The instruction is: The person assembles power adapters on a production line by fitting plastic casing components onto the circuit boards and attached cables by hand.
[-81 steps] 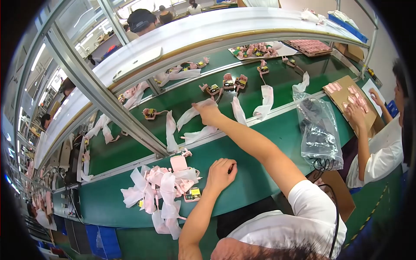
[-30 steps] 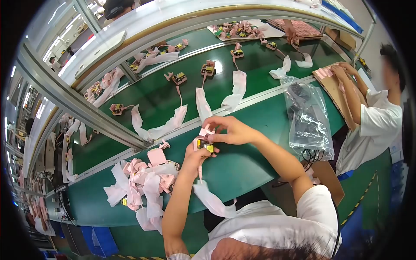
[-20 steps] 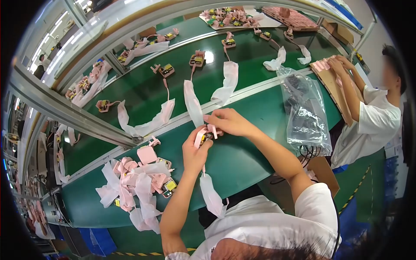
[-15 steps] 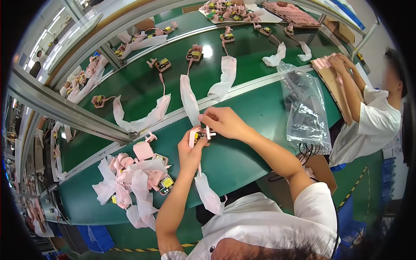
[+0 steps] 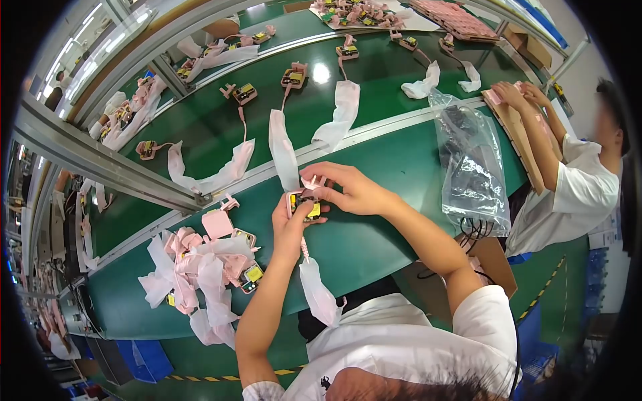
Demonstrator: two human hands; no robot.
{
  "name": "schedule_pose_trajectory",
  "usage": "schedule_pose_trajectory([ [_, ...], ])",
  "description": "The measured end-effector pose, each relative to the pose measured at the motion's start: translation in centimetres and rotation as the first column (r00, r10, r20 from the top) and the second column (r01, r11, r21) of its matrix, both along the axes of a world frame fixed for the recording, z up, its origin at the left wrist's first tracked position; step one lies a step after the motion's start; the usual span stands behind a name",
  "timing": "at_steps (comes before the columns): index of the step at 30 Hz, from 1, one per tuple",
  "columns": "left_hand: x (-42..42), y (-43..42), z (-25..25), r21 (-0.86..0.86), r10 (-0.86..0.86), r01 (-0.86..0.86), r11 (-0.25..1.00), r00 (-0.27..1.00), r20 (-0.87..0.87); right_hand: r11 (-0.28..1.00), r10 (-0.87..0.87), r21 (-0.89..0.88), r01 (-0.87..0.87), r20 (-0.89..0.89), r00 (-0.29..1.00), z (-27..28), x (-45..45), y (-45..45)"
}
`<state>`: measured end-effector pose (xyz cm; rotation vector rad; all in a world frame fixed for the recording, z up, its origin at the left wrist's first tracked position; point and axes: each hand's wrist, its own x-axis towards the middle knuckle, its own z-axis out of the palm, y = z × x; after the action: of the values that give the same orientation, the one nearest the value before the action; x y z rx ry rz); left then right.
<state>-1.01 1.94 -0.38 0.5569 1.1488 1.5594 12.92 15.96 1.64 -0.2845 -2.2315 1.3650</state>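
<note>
My left hand (image 5: 289,224) is closed around a pink housing (image 5: 305,206) that holds a circuit board with a yellow part. From it a pink cable in a white sleeve (image 5: 317,293) hangs down over the table's front edge. My right hand (image 5: 348,189) pinches a small pink piece (image 5: 313,182) at the top of that housing. Left of my left forearm lies a pile of pink parts and white-sleeved cables (image 5: 200,267), with a flat pink cover (image 5: 217,224) at its back edge.
Pink units with sleeved cables, one of them here (image 5: 294,75), lie along the green belt (image 5: 200,120). A clear bag (image 5: 471,164) lies to the right. A co-worker (image 5: 568,180) handles pink parts on a cardboard sheet (image 5: 518,144). A metal post (image 5: 114,160) slants at left.
Since the oldest frame my right hand has come back from the belt, and both hands now hold a pink housing. The belt units have shifted left in view. Lately the housing has turned, showing its yellow part.
</note>
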Motion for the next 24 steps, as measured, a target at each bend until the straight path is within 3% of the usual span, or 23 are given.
schedule_pose_trajectory([
  [3, 0.1, 0.1, -0.3, -0.022, -0.007, 0.007, 1.000, 1.000, -0.030, 0.995, 0.043, -0.097, -0.033, 0.099, 0.994, 0.0, 0.5, 0.6],
  [12, 1.0, 0.2, -0.5, -0.059, -0.057, 0.043, 0.997, 0.965, -0.256, 0.876, 0.103, -0.479, -0.060, 0.064, 0.993, -2.0, 0.6, 0.8],
  [18, 1.2, 0.0, -0.4, -0.078, -0.066, 0.031, 0.996, 0.860, -0.506, 0.894, 0.118, -0.439, -0.084, 0.051, 0.992, -2.3, 0.6, 1.0],
  [22, 1.2, 0.0, 0.0, -0.068, -0.083, 0.056, 0.996, 0.842, -0.533, 0.908, 0.101, -0.407, -0.095, -0.006, 0.995, -2.5, 0.3, 0.5],
  [24, 1.0, -0.1, -0.2, -0.063, -0.100, 0.079, 0.995, 0.860, -0.501, 0.863, 0.124, -0.491, -0.120, -0.025, 0.992, -2.8, 0.2, 0.6],
])
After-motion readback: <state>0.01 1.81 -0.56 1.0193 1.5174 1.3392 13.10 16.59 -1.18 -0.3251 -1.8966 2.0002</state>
